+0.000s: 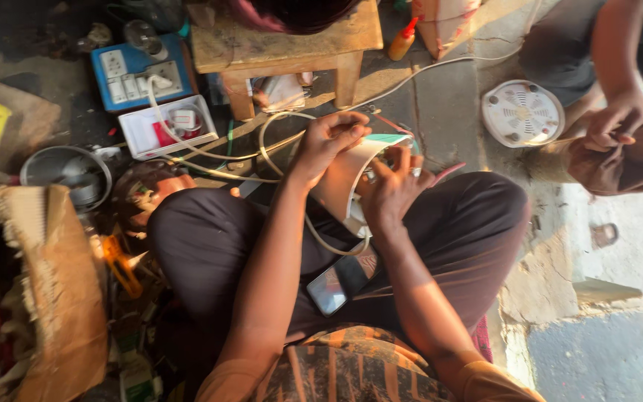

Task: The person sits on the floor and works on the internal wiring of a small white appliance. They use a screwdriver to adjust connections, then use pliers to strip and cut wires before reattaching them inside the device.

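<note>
Both forearms reach forward over the crossed legs, and the left hand (327,141) curls its fingers over the top edge of a white, curved plastic appliance shell (351,179). The right hand (390,190) grips its lower side, fingers bent inward. A pale, smooth cord (277,123) loops away just left of the left hand, and a glossy phone (336,283) lies on the lap below the right wrist.

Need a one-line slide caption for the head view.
Seated person's left hand and right hand grip a white appliance housing over the lap, white cord trailing.
</note>
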